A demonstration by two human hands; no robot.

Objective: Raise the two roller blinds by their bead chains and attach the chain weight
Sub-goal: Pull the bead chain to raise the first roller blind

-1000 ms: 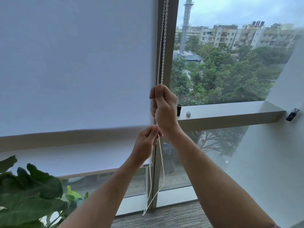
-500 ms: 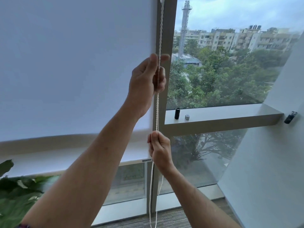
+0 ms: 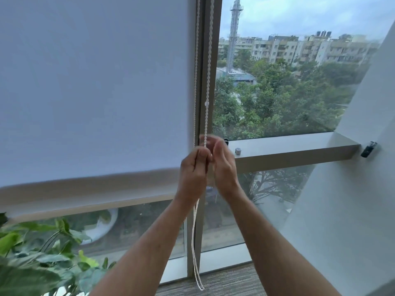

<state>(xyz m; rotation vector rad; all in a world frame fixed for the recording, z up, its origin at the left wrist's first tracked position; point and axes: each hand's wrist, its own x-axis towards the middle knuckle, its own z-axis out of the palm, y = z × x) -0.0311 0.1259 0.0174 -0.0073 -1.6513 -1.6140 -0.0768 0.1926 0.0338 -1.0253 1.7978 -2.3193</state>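
White bead chain (image 3: 207,86) hangs beside the window mullion (image 3: 205,60), pinched by the left hand (image 3: 193,167); the blurred right hand (image 3: 223,163) alongside has an indeterminate grip.

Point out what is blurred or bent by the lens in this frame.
Head view: the right hand is smeared by motion; the left hand and bead chain are sharper; the blind's bottom edge bows from wide-angle distortion; light is flat, overcast daylight.

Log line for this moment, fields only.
left hand: grips bead chain | right hand: blurred beside chain, grip unclear | roller blind: partly raised
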